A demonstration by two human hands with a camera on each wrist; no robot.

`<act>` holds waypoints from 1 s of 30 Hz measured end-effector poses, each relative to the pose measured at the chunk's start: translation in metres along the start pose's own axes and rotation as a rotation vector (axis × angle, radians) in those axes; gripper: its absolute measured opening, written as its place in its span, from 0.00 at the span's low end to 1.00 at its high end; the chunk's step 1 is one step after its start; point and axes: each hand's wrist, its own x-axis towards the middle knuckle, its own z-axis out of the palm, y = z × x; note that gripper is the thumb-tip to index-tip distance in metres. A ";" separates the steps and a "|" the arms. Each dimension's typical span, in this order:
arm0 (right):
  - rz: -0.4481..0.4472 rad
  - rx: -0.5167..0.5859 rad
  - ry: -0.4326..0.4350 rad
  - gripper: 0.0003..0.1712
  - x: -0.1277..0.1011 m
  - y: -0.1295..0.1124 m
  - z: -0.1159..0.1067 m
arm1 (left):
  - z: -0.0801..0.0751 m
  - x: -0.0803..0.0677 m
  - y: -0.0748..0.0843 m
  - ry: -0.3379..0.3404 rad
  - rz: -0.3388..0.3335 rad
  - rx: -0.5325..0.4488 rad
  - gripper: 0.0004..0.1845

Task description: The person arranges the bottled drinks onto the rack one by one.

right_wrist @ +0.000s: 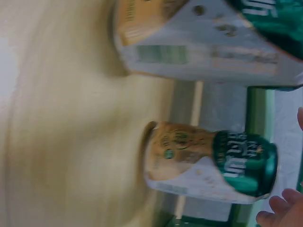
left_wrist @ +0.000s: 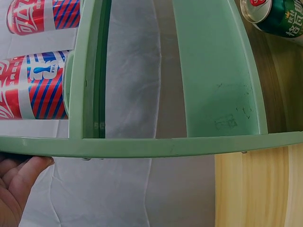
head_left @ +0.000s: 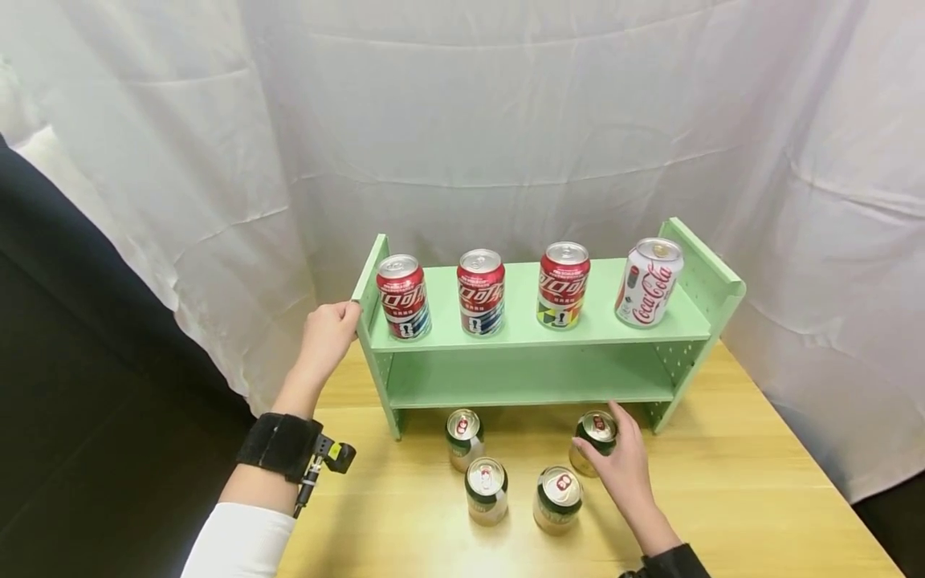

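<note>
Head view | left hand point(head_left: 327, 333): fingers curled on left end panel of green shelf point(head_left: 535, 325), frame centre | right hand point(head_left: 623, 466): wrapped around green beer can point(head_left: 594, 443), lower right of centre on wooden table point(head_left: 759, 498) | three green cans beside it | four cola cans on top shelf

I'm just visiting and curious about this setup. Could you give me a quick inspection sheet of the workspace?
Surface: wooden table, bare at the right.
Job's things: four green cans on the table; right hand grips the back-right green can.
Clutter: green shelf with three red cola cans and a white cola can upright on top.
Hands: left hand holds the shelf's left side.
Cables: nothing seen.
Surroundings: white cloth backdrop.
</note>
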 end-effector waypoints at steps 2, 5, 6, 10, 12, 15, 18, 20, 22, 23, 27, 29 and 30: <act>0.016 0.016 0.002 0.54 -0.003 0.005 0.003 | 0.001 -0.001 -0.001 0.001 -0.002 0.000 0.19; 0.067 0.048 0.007 0.58 -0.015 0.014 0.007 | 0.004 -0.003 -0.003 -0.018 -0.011 0.001 0.20; 0.091 0.051 0.004 0.59 -0.019 0.017 0.008 | 0.006 -0.004 -0.004 -0.028 -0.015 0.003 0.20; 0.164 0.061 -0.004 0.61 -0.028 0.028 0.011 | 0.010 -0.006 -0.005 -0.040 -0.019 0.007 0.20; 0.187 0.079 -0.013 0.61 -0.026 0.032 0.014 | 0.009 -0.005 -0.004 -0.019 -0.009 0.005 0.20; 0.203 0.124 -0.035 0.62 -0.018 0.035 0.020 | 0.003 -0.003 -0.002 0.020 0.003 -0.005 0.20; 0.240 0.150 -0.051 0.63 -0.019 0.040 0.023 | 0.003 -0.004 -0.003 0.018 -0.003 0.000 0.20; 0.256 0.152 -0.046 0.63 -0.019 0.042 0.025 | 0.002 -0.004 -0.004 0.011 -0.006 0.009 0.20; 0.271 0.152 -0.032 0.62 -0.018 0.044 0.027 | 0.003 -0.004 -0.005 0.008 -0.004 0.012 0.20; 0.278 0.153 -0.030 0.62 -0.017 0.045 0.027 | 0.003 -0.004 -0.005 0.009 -0.001 0.011 0.20; 0.320 0.151 -0.040 0.62 -0.013 0.049 0.031 | 0.004 -0.002 -0.004 0.015 0.009 0.007 0.20; 0.325 0.157 -0.037 0.61 -0.013 0.051 0.037 | 0.002 -0.002 -0.004 0.010 0.009 0.014 0.20; 0.323 0.165 -0.027 0.61 -0.014 0.052 0.040 | 0.001 -0.003 -0.004 0.008 0.006 0.019 0.20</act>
